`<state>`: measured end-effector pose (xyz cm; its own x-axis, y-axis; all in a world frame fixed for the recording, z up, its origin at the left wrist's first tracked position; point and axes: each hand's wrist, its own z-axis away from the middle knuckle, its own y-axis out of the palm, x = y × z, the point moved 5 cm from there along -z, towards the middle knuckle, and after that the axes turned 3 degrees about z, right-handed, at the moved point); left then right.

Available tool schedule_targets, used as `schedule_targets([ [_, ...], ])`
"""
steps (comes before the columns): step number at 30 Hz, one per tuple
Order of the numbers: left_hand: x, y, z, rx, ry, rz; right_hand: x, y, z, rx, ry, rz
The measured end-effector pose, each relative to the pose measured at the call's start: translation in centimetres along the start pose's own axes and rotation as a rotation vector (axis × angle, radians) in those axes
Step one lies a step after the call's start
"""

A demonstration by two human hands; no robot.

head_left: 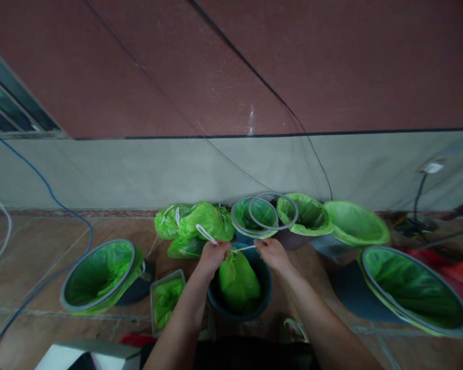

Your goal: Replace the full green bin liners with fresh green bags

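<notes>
A filled green garbage bag [239,283] sits inside a dark blue bucket [267,295] in front of me. White drawstrings run out of its gathered neck to both sides. My left hand [215,255] is closed on one drawstring [206,234], whose loop sticks up past the fingers. The other drawstring end is pinched in my right hand [272,254], and the cord stretches taut between the two hands above the bag. The bag's bottom is hidden inside the bucket.
Several tied green bags [202,221] lie against the wall. Lined bins stand beside them, with a loose grey ring [293,210] on top. More lined bins are at left [100,277] and right [412,290]. A small tub [167,300] holds green plastic. A blue cable [54,192] crosses the floor.
</notes>
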<state>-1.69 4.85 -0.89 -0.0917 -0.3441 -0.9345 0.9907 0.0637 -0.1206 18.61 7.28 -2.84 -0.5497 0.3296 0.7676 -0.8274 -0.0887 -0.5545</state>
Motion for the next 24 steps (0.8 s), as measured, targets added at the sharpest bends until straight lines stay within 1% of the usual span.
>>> schedule_targets([
  [2, -0.1, 0.9, 0.3, 0.071, -0.016, 0.153, 0.3, 0.5, 0.2, 0.026, -0.048, -0.050],
  [4, -0.1, 1.8, 0.6, 0.131, -0.048, 0.321, 0.9, 0.9, 0.5, 0.051, -0.098, -0.177],
  [6, 0.0, 2.2, 0.7, 0.121, -0.044, 0.376, 1.5, 1.1, 0.8, 0.100, -0.152, -0.306],
  [8, 0.1, 2.3, 0.6, 0.087, 0.018, 0.336, 2.4, 1.2, 1.3, 0.163, -0.225, -0.353],
  [10, 0.1, 2.4, 0.4, 0.081, 0.109, 0.261, 3.3, 1.3, 2.0, 0.221, -0.319, -0.322],
  [11, 0.2, 2.6, 0.4, 0.109, 0.153, 0.211, 3.7, 1.3, 2.4, 0.243, -0.364, -0.296],
  [13, 0.1, 3.3, 0.5, 0.215, 0.240, 0.095, 4.3, 1.5, 3.2, 0.283, -0.436, -0.257],
  [15, -0.1, 4.0, 1.0, 0.321, 0.334, -0.028, 4.8, 1.6, 3.7, 0.309, -0.478, -0.280],
  [17, -0.6, 4.3, 1.5, 0.348, 0.418, -0.120, 5.2, 1.5, 3.8, 0.300, -0.474, -0.378],
  [20, -1.4, 4.1, 2.0, 0.289, 0.484, -0.233, 5.1, 1.4, 3.5, 0.269, -0.344, -0.554],
  [22, -1.8, 4.0, 2.1, 0.263, 0.502, -0.296, 4.9, 1.6, 3.3, 0.276, -0.265, -0.586],
  [24, -2.1, 3.9, 2.2, 0.262, 0.521, -0.324, 4.7, 1.8, 3.2, 0.292, -0.243, -0.555],
])
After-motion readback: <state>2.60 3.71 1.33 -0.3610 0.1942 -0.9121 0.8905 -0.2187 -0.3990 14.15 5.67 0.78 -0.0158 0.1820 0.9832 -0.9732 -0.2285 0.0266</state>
